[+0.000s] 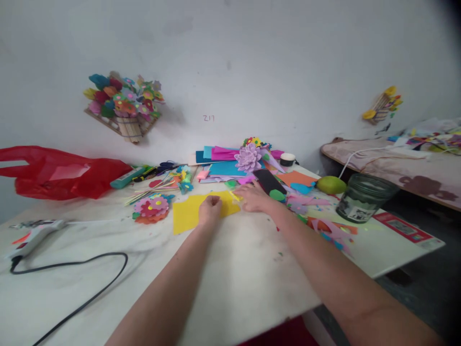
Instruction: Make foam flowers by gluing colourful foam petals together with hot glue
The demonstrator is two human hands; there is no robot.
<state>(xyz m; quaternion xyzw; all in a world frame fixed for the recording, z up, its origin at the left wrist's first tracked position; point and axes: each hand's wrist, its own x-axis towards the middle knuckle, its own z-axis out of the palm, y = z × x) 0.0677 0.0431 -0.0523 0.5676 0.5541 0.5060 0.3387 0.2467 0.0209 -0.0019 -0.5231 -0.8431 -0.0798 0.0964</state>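
A yellow craft sheet (185,211), like felt or foam, lies flat near the middle of the table. My left hand (211,210) rests over it with curled fingers; whatever they hold, if anything, is hidden. Just off the sheet's right edge, my right hand (252,196) reaches low with its fingers apart. Its fingertips are by a small yellow scrap (236,196); I cannot tell whether they touch it. A dark phone (269,181) lies right behind this hand. To the left of the sheet sits a pile of flower cut-outs (153,206).
Coloured sheets (226,168) and a purple flower (248,157) stand against the wall. A red plastic bag (65,173) and a white power strip (38,238) with a black cord occupy the left. A glass jar (362,202), a green fruit (330,184) and scraps are on the right.
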